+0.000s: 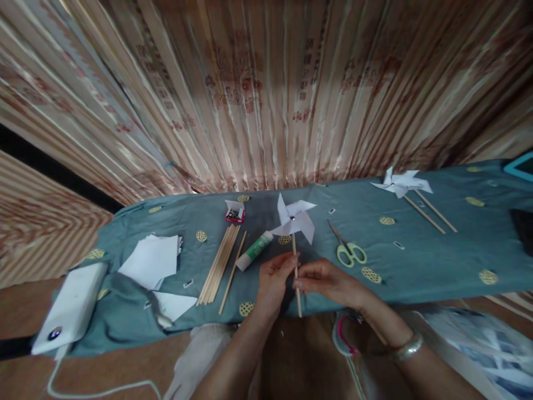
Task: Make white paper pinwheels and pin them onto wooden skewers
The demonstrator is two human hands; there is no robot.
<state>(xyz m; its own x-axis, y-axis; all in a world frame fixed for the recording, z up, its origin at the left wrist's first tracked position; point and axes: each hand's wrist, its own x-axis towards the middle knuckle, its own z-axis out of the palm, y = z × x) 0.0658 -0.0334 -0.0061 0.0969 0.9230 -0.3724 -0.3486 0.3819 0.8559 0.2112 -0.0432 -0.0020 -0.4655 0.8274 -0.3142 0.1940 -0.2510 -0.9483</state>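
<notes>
A white paper pinwheel (293, 220) on a thin wooden stick (297, 289) stands upright over the teal cloth (437, 261). My left hand (272, 280) pinches the stick from the left, fingers closed. From the right, my right hand (327, 281) also grips the stick with closed fingers; a metal bangle (407, 349) sits on that wrist. A green and white glue stick (255, 250) lies just left of the pinwheel. Green-handled scissors (348, 248) lie to its right.
A bundle of wooden sticks (220, 262) and a small red box of pins (235, 214) lie left of centre. White paper squares (152, 259) and a white power bank (70, 308) sit far left. Finished pinwheels (403, 183) rest at back right. A curtain hangs behind.
</notes>
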